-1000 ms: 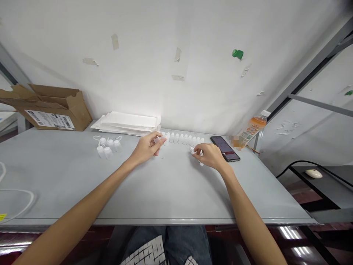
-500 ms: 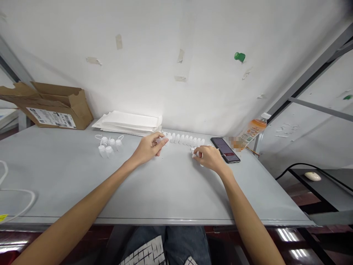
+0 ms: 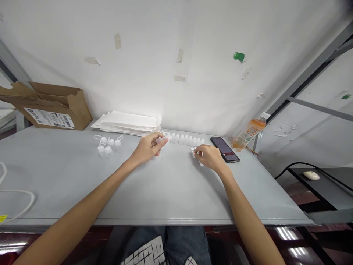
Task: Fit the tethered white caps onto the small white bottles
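My left hand (image 3: 146,149) is closed in a pinch on a small translucent white plastic bottle (image 3: 161,140), held above the table near the left end of a row. That row of small white bottles (image 3: 186,140) stands between my hands at the back. My right hand (image 3: 209,156) curls down over a little cluster of small white caps (image 3: 192,151), fingertips together among them. What those fingertips pinch is too small to make out. One more white cap (image 3: 202,165) shows under the right hand. To the left, several white bottles with looped straps (image 3: 109,151) stand in a group.
An open cardboard box (image 3: 52,110) and a stack of white sheets (image 3: 127,121) sit along the back left. Right of my right hand lie a phone (image 3: 224,149) and an orange drink bottle (image 3: 252,130). A white cable (image 3: 20,189) crosses the grey table's (image 3: 165,195) left side.
My right fingertips have shifted slightly to the right over the small white caps, showing more of them. My left hand stays in place with the bottle. The view has moved a little.
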The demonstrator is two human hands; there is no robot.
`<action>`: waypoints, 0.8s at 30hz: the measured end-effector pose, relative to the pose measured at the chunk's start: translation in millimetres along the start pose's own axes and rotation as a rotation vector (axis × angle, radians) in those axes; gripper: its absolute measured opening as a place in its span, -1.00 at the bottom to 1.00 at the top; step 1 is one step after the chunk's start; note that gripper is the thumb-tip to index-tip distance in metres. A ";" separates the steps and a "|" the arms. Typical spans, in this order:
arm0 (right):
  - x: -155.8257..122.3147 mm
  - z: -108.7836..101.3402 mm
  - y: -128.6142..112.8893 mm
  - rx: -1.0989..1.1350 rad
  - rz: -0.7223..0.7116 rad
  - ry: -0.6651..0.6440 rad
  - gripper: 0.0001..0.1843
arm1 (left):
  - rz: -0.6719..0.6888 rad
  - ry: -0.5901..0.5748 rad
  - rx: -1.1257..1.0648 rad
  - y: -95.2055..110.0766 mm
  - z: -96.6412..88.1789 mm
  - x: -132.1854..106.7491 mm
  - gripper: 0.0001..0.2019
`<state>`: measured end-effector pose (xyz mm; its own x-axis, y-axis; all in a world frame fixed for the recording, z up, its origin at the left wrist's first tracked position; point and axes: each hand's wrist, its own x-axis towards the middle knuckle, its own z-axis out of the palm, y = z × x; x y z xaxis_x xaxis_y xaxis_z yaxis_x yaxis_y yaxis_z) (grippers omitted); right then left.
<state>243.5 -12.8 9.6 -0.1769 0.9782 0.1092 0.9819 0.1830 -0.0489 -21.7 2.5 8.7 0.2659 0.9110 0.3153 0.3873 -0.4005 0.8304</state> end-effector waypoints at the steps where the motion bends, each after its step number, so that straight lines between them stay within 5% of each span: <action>1: 0.3 0.3 -0.2 -0.002 0.005 0.005 -0.81 | -0.002 0.001 0.004 0.2 -0.1 -0.2 -0.67; 15: 1.0 0.2 -0.6 0.037 0.035 0.065 -0.80 | 0.012 -0.002 0.019 0.8 -0.4 -0.2 -0.68; 20: 0.0 1.2 2.2 0.143 0.020 0.251 -0.80 | 0.006 -0.007 0.022 3.0 1.0 -0.1 -0.66; 24: -0.2 1.8 -6.4 0.436 -0.037 0.392 -0.73 | 0.012 -0.032 0.040 3.3 5.3 -1.1 -0.63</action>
<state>237.1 -14.0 8.1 -0.0908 0.8761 0.4735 0.8423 0.3212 -0.4329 -16.0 -0.3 8.7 0.2988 0.9027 0.3096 0.4189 -0.4155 0.8074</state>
